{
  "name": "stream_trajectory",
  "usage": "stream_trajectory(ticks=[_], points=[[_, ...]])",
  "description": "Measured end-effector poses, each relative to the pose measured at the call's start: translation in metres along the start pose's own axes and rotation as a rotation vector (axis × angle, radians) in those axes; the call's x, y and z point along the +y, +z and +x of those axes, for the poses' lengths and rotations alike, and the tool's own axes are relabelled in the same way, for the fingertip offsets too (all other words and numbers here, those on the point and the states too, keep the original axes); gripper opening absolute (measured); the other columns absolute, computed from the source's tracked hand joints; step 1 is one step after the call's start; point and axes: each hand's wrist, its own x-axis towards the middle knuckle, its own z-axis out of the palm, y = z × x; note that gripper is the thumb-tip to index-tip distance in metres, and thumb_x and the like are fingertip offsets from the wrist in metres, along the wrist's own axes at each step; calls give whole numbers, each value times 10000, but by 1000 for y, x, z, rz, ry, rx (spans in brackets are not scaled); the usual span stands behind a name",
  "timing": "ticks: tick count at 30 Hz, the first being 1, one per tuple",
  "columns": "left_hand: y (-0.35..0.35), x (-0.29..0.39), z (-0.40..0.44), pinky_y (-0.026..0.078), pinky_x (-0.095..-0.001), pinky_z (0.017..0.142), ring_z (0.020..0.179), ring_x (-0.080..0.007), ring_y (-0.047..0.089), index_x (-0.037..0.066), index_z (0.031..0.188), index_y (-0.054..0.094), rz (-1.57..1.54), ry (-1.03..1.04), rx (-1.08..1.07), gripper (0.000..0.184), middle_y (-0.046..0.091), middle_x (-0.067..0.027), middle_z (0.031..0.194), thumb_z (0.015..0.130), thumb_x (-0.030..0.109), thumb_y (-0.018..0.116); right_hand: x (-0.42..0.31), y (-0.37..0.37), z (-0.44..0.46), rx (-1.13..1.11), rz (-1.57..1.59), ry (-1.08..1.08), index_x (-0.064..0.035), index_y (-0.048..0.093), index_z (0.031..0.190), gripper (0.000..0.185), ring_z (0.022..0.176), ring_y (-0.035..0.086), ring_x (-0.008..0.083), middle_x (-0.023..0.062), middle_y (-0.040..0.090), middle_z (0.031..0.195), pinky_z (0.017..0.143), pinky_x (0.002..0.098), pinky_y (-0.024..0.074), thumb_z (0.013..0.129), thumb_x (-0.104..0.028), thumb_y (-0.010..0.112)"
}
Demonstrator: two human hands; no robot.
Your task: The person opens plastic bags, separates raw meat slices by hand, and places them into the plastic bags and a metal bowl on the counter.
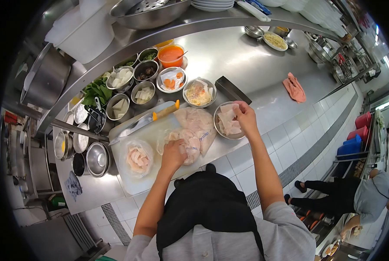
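Observation:
My right hand point(246, 118) pinches a thin, pale pink slice of raw meat at the rim of a metal bowl point(221, 132). More pale slices point(226, 122) lie in that bowl. My left hand point(173, 156) is closed at the edge of a clear plastic bag point(191, 145) of pale raw meat; its fingertips are partly hidden. Another filled plastic bag point(196, 119) lies just behind it. To the left, an opened bag of raw meat pieces point(138, 159) rests on the white cutting board point(135, 186). Whether the meat is chicken or fish I cannot tell.
A yellow-handled knife point(138, 124) lies across the board's back. Behind stand metal bowls of ingredients, an orange sauce tub point(171, 55) and a dark rectangular tin point(233, 89). A pink cloth point(294, 87) lies right. A steel shelf point(212, 21) overhangs. Another person point(355, 195) works at right.

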Motion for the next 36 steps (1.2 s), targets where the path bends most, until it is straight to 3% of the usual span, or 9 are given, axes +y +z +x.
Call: stream_trajectory(ticks=[2,6,8,9,11,18,20,26,36], points=[[-5,5,-1,475,-453,905,979,-359,591,101,1220,608,33,-4,-17,540,603,-146,1129,701,156,746,34,-13,21,142,-424,-21,-37,674,1059,214,797,699,246,150,718,905,758,346,539,928,-182,587],[-16,12,-3,477,-449,876,1002,-356,590,130,1176,620,95,-141,-139,481,602,-127,1135,714,211,729,38,-27,13,310,-583,-127,-38,674,1065,229,835,704,296,176,714,906,777,364,536,914,-182,580],[-11,10,-3,482,-446,865,993,-353,599,131,1143,628,103,-156,-131,441,611,-125,1111,719,213,722,45,-22,1,249,-369,-141,-39,672,1076,188,620,613,105,82,712,828,587,267,509,939,-130,581],[-11,8,0,487,-444,854,985,-349,607,132,1109,636,112,-154,-119,401,620,-122,1087,725,216,716,48,-15,-7,234,-360,-134,-39,672,1076,188,620,613,105,82,712,828,587,267,509,939,-130,581],[-12,8,6,492,-437,841,965,-340,618,125,1073,647,94,-173,-122,368,631,-125,1053,724,217,717,52,5,-28,16,-323,-166,-39,674,1066,220,758,692,261,149,711,842,727,343,532,916,-161,569],[-17,-22,13,513,-412,812,915,-311,654,83,1046,688,-110,-205,-158,379,681,-147,990,699,220,756,11,97,-117,-495,-310,-270,-59,659,1119,297,919,648,302,135,661,1096,798,382,514,823,-77,653],[-34,-17,13,510,-413,837,937,-315,650,86,1099,675,-145,-220,-227,442,678,-155,1006,690,216,777,21,109,-123,-532,-498,-580,-88,683,1111,306,964,619,297,124,607,1205,847,377,501,806,-84,693],[-46,-25,1,486,-423,927,1071,-349,592,153,1275,586,-57,-137,-488,695,620,-179,1150,637,249,845,12,101,-117,-690,-801,-471,-91,686,974,248,973,587,322,107,602,1063,840,412,488,733,-89,749],[-16,-32,-22,482,-450,882,1041,-381,555,122,1112,611,1,1,-196,523,562,-147,1108,626,115,804,40,118,-134,-375,-605,-407,-45,633,898,237,906,617,318,182,491,1249,800,412,518,697,-38,759]])
